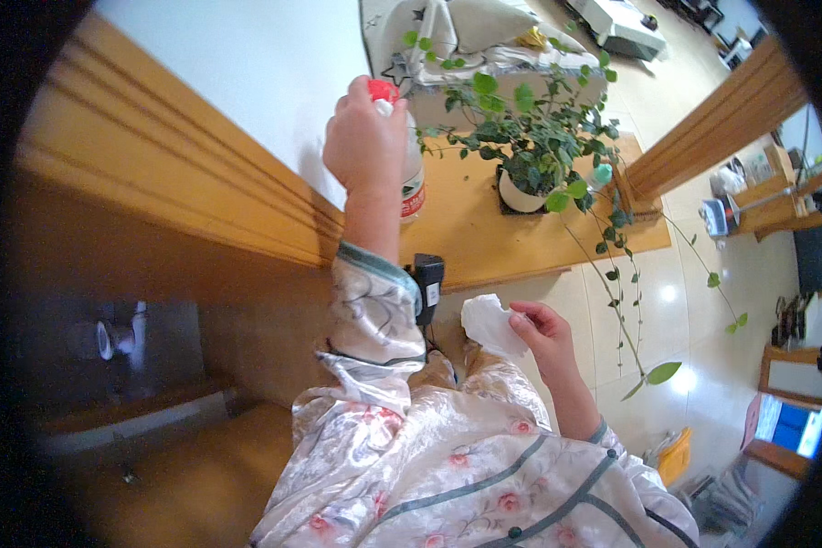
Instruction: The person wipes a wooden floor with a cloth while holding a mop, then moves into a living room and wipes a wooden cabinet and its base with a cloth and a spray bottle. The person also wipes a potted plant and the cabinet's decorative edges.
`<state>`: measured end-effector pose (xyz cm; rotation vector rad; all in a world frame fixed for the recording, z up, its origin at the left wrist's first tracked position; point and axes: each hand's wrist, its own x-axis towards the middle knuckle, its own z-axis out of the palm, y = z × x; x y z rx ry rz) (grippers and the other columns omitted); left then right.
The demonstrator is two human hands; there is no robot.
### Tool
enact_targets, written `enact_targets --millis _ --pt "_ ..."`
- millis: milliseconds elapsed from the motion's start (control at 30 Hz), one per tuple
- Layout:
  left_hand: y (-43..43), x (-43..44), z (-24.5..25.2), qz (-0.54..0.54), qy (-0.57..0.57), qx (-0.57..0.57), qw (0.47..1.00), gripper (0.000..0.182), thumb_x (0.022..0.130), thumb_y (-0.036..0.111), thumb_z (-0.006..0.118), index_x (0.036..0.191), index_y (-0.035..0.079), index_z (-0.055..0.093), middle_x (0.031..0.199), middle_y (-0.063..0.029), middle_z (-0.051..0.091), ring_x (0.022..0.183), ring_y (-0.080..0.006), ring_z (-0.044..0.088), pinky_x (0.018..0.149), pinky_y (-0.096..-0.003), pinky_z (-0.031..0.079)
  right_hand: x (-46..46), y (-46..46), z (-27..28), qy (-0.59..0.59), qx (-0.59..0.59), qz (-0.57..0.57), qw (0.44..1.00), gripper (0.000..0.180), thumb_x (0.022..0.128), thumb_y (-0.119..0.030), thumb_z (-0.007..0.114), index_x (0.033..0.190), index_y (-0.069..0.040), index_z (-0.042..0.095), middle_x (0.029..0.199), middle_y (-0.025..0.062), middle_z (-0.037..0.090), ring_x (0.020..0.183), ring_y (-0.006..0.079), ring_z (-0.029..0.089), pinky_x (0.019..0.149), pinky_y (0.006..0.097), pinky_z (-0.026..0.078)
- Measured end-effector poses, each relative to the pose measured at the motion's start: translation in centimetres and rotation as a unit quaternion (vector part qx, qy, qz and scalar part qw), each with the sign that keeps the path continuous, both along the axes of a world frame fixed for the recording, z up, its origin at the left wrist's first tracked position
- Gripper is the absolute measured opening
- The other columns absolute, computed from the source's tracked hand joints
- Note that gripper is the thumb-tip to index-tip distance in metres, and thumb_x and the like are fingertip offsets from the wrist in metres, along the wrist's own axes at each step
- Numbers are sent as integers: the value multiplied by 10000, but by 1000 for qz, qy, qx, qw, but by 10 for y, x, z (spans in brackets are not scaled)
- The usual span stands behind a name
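My left hand [366, 140] is closed around the top of a spray bottle [414, 178] with a red and white head. Below the hand, part of the bottle's body shows, with a red-and-white label that bears writing; its base is at the wooden ledge [466, 240]. Between thumb and fingers, my right hand [546, 335] pinches a piece of white tissue [488, 325], held low in front of my body. To the right of the bottle, a trailing ivy-like plant [534, 147] grows in a white pot [520, 195] on a dark square base.
A wooden post [719, 123] rises at the ledge's right end, near a small green-topped bottle [599, 177]. Long vines hang over the tiled floor [712, 294]. A black power adapter [428, 288] is at the ledge's front left. Beyond stands a covered sofa [493, 41].
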<state>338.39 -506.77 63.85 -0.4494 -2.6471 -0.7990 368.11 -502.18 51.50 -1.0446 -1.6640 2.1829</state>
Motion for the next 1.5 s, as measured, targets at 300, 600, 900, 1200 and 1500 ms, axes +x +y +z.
enact_targets --millis 300,600,900,1200,1500 --pt "-39 41 -9 -53 116 48 991 410 727 298 725 997 41 556 928 -143 620 819 -324 613 671 -403 504 -45 29 -20 115 62 -31 991 386 839 -43 617 1206 15 510 1104 69 583 987 131 564 847 253 465" --pt "-87 113 -4 -195 114 109 968 419 650 191 797 965 42 564 891 -121 602 790 -301 621 686 -362 514 -100 53 -107 -22 525 126 842 479 757 -75 626 1224 -61 518 1220 187 533 1168 400 437 1022 442 338" --pt "-132 152 5 -312 -47 144 938 437 615 161 816 949 32 567 903 -133 622 796 -279 636 716 -355 528 -176 60 -125 -10 572 117 812 165 767 -82 555 903 -82 647 911 120 609 932 343 552 819 425 453" --pt "-150 155 11 -349 -11 74 934 432 665 226 799 986 54 568 928 -111 628 702 -216 628 625 -296 521 -313 113 -117 -249 606 191 731 406 883 -135 456 1284 -75 425 1017 172 631 863 349 626 751 408 512" --pt "-155 130 1 -323 16 91 942 519 567 215 851 964 81 545 909 -123 639 723 -243 632 639 -325 512 -184 76 -162 -49 699 185 689 437 832 -40 452 1267 -1 455 1388 189 358 1253 359 379 1004 404 382"
